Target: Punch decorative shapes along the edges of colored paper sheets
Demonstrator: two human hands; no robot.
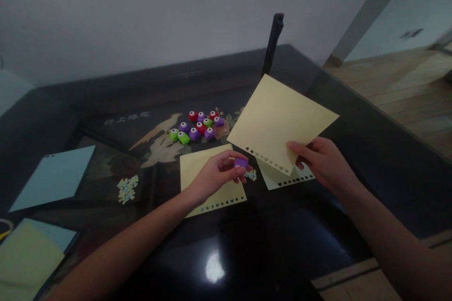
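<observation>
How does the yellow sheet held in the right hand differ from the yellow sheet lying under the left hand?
The held yellow sheet is lifted and tilted, pinched by the right hand at its lower edge; the flat yellow sheet lies on the dark table. The left hand, gripping a purple punch, partly covers the flat sheet; the held sheet shows almost whole. Both are pale yellow with punched shapes along one edge.

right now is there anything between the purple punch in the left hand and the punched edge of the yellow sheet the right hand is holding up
Nothing visible. The left hand pinches the purple punch just left of the yellow sheet, and the gap to its punched edge is open. The right hand grips that edge further right.
</observation>
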